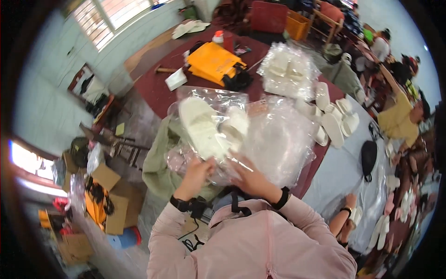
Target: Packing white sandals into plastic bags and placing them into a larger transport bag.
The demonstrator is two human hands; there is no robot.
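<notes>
Both hands grip bagged white slipper (200,126), toe pointing up-left

Pale pink sleeves (297,223) — black wristbands (281,199) on both wrists

Your fingers hide under the shiny plastic bag (274,139). The white slipper (200,128) inside looks blurry. Your arms get cut off below.
</notes>
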